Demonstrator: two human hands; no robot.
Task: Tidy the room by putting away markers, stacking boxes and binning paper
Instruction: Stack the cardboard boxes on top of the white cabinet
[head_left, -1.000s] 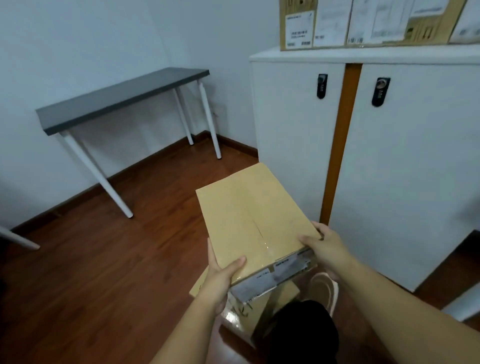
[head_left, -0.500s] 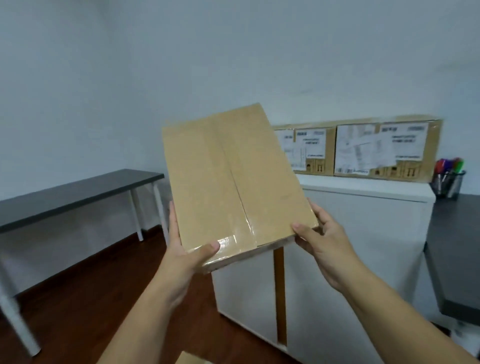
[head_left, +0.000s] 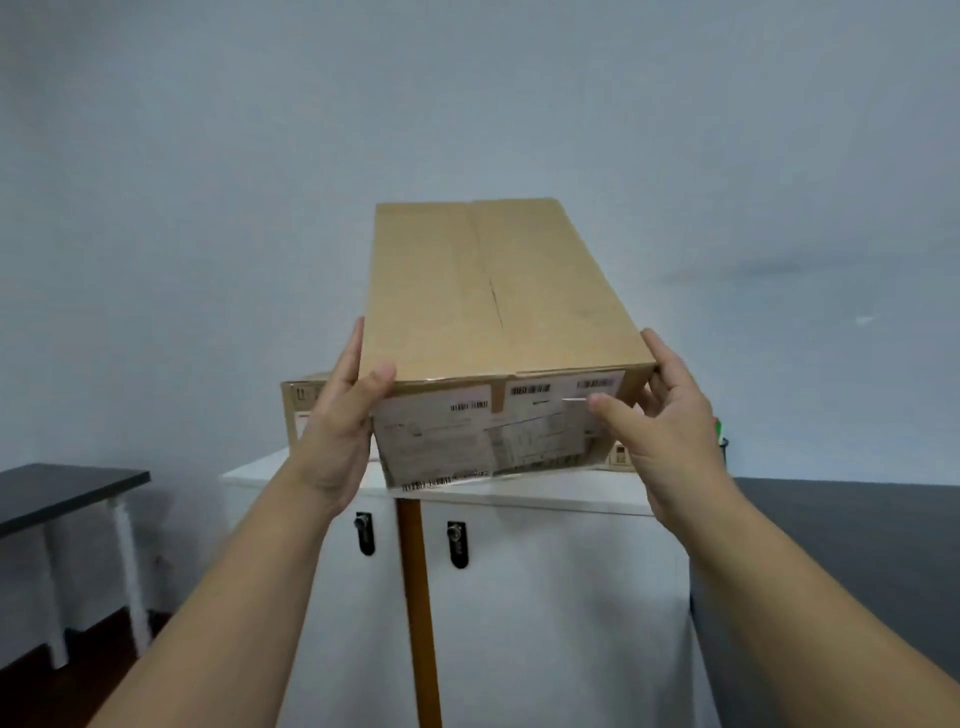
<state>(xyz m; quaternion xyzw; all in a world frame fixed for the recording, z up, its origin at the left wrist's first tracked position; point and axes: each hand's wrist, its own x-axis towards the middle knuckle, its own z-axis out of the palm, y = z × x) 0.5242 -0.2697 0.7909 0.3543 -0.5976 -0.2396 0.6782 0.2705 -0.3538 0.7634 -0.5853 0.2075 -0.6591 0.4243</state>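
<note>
I hold a brown cardboard box (head_left: 493, 291) with white shipping labels on its near end, raised in front of me above the white cabinet (head_left: 545, 597). My left hand (head_left: 337, 431) grips its near left corner and my right hand (head_left: 660, 431) grips its near right corner. Behind the held box, other cardboard boxes (head_left: 301, 410) stand on the cabinet top; only their left end and a sliver at the right show. Whether the held box touches them I cannot tell. A dark pen cup (head_left: 723, 447) with a green marker peeks out past my right hand.
The cabinet has two doors with black locks (head_left: 364, 532) and an orange strip (head_left: 418, 608) between them. A dark grey table with white legs (head_left: 62, 493) stands at the left over a wooden floor. Another dark surface (head_left: 857, 545) lies at the right. A plain wall fills the back.
The box has gone up from near the floor to above the cabinet top and levelled out, its labelled end now facing me. Both hands stayed on its near corners.
</note>
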